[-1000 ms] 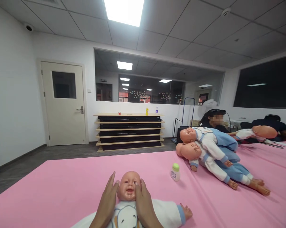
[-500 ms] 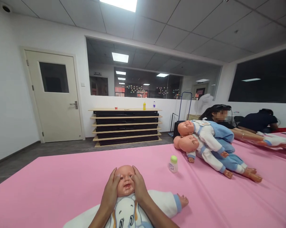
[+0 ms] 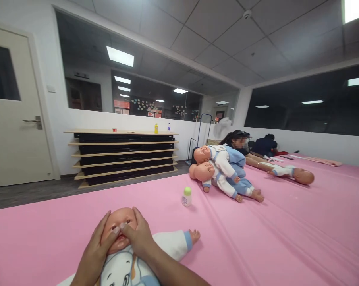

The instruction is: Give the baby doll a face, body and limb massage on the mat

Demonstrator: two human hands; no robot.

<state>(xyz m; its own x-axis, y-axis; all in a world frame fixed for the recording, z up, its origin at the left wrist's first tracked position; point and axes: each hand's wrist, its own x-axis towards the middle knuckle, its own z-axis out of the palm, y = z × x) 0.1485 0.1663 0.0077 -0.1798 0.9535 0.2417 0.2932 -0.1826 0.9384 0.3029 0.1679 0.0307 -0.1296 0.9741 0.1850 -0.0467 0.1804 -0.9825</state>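
Note:
A baby doll (image 3: 122, 215) in a white outfit with a printed animal face lies on its back in front of me. My left hand (image 3: 96, 245) cups one side of its head, fingers along the cheek and temple. On the other side my right hand (image 3: 141, 235) does the same. Both thumbs rest on the doll's face beside the nose, their tips nearly meeting and covering part of it. One doll arm stretches out to the right past my wrist. Beyond it stands a small white bottle (image 3: 186, 198) with a green cap.
The pink padded table (image 3: 251, 246) spreads under everything. Several dolls (image 3: 224, 167) in blue and white lie piled at the back right. Past them, a person (image 3: 240, 139) reaches toward another doll (image 3: 301, 175). Stacked boards (image 3: 126, 143) stand by the wall.
My thumbs have moved inward and down, from near the doll's eyes to beside its nose. The view has turned right, bringing a doll at the far right fully into sight.

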